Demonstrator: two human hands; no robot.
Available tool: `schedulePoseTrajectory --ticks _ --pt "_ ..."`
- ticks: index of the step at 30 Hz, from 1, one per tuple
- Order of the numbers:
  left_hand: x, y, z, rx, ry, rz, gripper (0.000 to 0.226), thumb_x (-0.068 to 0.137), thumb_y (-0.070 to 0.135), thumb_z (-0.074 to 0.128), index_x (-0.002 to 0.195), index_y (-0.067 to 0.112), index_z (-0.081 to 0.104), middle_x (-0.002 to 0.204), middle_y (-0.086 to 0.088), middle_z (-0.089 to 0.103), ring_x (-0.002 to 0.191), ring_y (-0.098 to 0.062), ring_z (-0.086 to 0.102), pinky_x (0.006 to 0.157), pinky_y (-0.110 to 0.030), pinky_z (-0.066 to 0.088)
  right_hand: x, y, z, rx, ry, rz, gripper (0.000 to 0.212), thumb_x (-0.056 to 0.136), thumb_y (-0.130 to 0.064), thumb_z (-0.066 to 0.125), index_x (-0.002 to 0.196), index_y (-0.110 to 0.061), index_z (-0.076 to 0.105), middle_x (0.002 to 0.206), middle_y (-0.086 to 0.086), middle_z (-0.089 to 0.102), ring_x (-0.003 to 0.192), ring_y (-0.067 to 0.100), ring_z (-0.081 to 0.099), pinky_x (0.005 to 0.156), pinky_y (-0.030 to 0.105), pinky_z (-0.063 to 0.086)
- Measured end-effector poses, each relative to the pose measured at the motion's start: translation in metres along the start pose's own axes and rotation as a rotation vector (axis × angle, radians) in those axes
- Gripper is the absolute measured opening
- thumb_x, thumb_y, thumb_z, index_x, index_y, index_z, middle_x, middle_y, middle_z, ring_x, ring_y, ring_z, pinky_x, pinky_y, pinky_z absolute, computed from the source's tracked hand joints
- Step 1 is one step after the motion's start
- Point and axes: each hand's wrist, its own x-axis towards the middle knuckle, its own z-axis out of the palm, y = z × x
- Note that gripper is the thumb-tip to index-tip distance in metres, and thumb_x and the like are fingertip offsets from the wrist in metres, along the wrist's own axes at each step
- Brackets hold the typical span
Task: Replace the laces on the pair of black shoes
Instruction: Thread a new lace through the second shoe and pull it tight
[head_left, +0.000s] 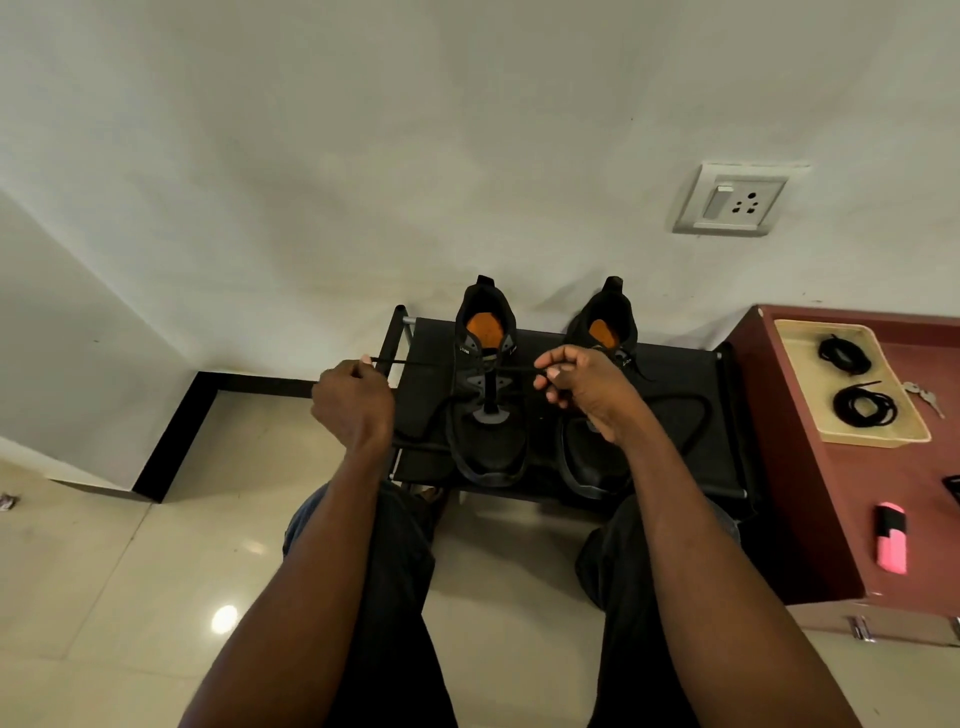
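Two black shoes with orange insoles stand side by side on a low black rack (691, 379), toes toward me. The left shoe (485, 395) has a black lace (415, 362) threaded across its upper eyelets. My left hand (353, 400) pinches one end of that lace and holds it out taut to the left. My right hand (584, 387) pinches the other end just right of the shoe's tongue, and partly covers the right shoe (605, 322). Slack lace loops over the rack on both sides.
A maroon cabinet (810, 499) stands at the right with a cream tray (802, 374) holding two coiled black laces (865, 406), keys beside it and a pink-and-black object (892, 538) nearer me. The white wall with a socket (730, 200) is right behind the rack. My knees are under my arms.
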Motion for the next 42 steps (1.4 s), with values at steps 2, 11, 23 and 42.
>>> schedulePoseTrajectory --ticks 2,11,23,42 --pt "-0.008 0.005 0.003 0.056 -0.031 0.159 0.036 0.091 0.016 0.064 0.126 0.01 0.063 0.131 -0.014 0.055 0.125 -0.031 0.046 0.103 -0.044 0.04 0.001 0.001 0.012 -0.03 0.001 -0.027 0.014 0.1 0.002 0.049 0.102 -0.004 0.061 0.082 0.011 0.07 0.062 0.014 0.062 0.056 0.024 0.048" --pt "-0.038 0.024 0.024 -0.301 -0.965 0.409 0.02 0.095 0.02 0.066 0.114 0.021 0.072 0.102 0.01 0.074 0.098 0.0 0.067 0.091 -0.022 0.05 0.004 0.003 0.046 -0.104 -0.012 -0.081 0.017 0.1 -0.002 0.053 0.102 0.008 0.067 0.073 0.008 0.069 0.055 0.009 0.06 0.052 0.021 0.05" --pt "-0.041 0.019 0.058 -0.188 -0.545 0.405 0.012 0.095 0.015 0.063 0.101 0.012 0.073 0.1 -0.001 0.064 0.1 -0.018 0.058 0.089 -0.034 0.049 0.02 0.019 0.053 -0.201 0.222 -0.025 0.006 0.098 -0.011 0.058 0.093 -0.013 0.059 0.085 0.01 0.07 0.07 0.017 0.066 0.059 0.03 0.054" --pt "-0.054 0.023 0.085 -0.143 -0.597 0.181 0.011 0.095 0.014 0.064 0.101 0.007 0.071 0.132 -0.003 0.04 0.119 -0.018 0.034 0.101 -0.03 0.036 0.031 0.042 0.054 -0.349 0.207 0.069 0.028 0.097 -0.017 0.061 0.124 -0.012 0.055 0.112 0.008 0.062 0.085 0.015 0.056 0.06 0.024 0.042"
